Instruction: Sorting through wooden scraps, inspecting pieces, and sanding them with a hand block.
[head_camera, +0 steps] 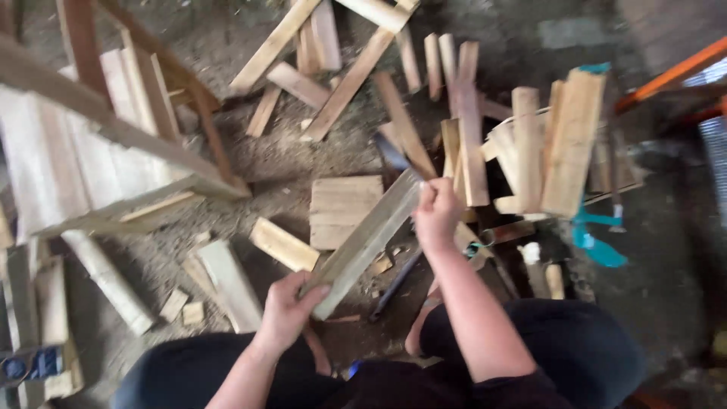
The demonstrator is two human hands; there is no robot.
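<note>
Both hands grip one wooden plank (367, 241): left hand (286, 309) fingers wrapped low, right hand (437, 214) fingers closed high.

Both forearms are bare, with no sleeves, gloves, rings or watch showing. Dark, near-black trousers (530, 348) cover both legs up to the knees.

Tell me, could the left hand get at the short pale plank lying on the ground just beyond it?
Probably yes, but not freely: the left hand is gripping the near end of the long plank, whose far end the right hand holds. The short pale plank lies uncovered close by, with nothing between.
</note>
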